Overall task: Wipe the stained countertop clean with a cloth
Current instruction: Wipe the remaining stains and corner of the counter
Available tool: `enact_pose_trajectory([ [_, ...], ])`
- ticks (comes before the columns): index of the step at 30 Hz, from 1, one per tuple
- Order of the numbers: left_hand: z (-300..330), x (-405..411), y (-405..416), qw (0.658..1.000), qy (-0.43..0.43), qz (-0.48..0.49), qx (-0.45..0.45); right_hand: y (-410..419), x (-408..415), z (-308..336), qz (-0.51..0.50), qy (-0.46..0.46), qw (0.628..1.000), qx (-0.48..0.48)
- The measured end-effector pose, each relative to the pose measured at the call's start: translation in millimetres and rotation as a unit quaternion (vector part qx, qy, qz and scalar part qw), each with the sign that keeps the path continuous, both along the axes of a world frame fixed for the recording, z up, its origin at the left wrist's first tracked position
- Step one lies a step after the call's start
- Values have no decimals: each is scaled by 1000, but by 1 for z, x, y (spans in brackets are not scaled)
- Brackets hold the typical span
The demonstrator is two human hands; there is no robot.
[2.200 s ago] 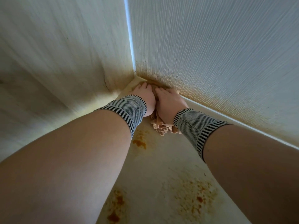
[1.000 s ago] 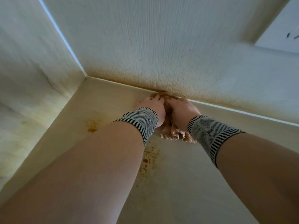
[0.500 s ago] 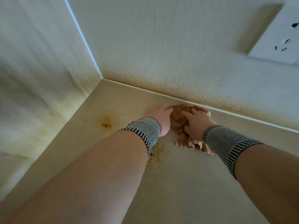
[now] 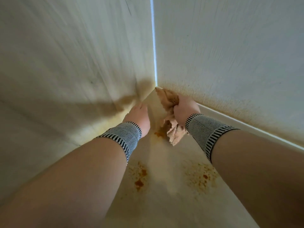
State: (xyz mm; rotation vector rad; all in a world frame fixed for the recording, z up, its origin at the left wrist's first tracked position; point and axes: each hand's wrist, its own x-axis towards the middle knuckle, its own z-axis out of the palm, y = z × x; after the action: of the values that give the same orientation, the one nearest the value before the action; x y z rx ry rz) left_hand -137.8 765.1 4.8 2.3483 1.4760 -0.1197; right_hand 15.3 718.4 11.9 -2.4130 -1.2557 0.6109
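In the wall corner, the desk (image 4: 166, 191) stays stained while the right hand (image 4: 185, 111), fingers curled round the cloth (image 4: 171, 116), scrubs there; left hand (image 4: 139, 116) rests flat; next, the nearer stains (image 4: 139, 176).

Both bare forearms extend forward toward the far corner of the pale countertop (image 4: 164, 203), each wrist wrapped in a grey knitted band with black-and-white striped edges, left (image 4: 122, 137) and right (image 4: 206, 130). The left hand (image 4: 139, 116) lies palm down with fingers straight and together, pointing to the corner along the counter's left edge. The right hand (image 4: 185, 111) is curled, its fingers closed round a crumpled tan cloth (image 4: 171, 112) by the counter's back edge. The two hands are near each other but apart.
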Motion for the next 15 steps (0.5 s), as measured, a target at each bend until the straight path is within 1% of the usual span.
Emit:
enact_pose_trajectory([
  [2,-2,-8,12,999,-44,27,-12,19,-10,-3,-20,49,998,42],
  [6,-7,-9,37,993,-115,27,31,52,-20,-11,-47,59,995,65],
  [7,-7,-7,42,991,-127,22,37,60,-22,-11,-54,75,993,75],
  [10,-2,-1,53,991,-130,11,34,90,-27,-12,-92,168,972,135],
  [12,0,1,56,992,-120,-5,29,105,-30,-13,-90,226,961,130],
  [15,1,0,61,992,-122,-13,33,118,-36,-23,-37,259,962,75],
])
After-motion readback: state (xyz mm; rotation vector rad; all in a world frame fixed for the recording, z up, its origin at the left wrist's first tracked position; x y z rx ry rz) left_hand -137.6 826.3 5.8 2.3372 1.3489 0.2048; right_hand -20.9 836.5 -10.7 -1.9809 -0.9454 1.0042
